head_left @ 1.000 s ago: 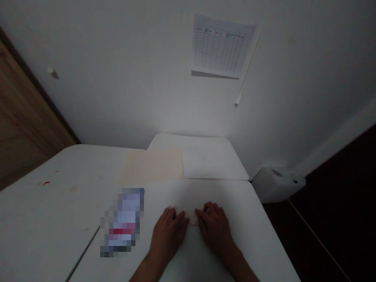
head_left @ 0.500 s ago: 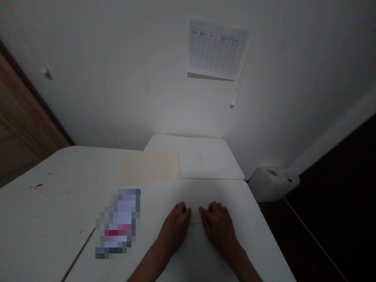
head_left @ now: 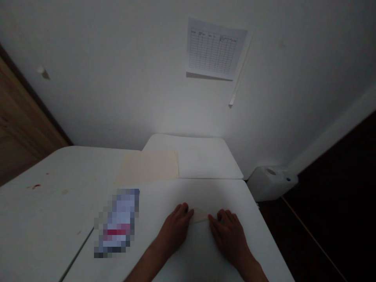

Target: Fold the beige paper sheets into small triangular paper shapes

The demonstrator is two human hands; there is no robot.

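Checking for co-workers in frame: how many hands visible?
2: left hand and right hand, both on the white table, either side of a small cream piece. None seem hidden.

One head camera looks down at the close left hand [head_left: 174, 231] and right hand [head_left: 229, 239], facing the white wall [head_left: 96, 86] at 12 o'clock.

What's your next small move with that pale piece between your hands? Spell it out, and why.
Probably bring both hands in and pin the pale piece down, since your left hand and right hand sit at its two sides, with its middle uncovered on the white table.
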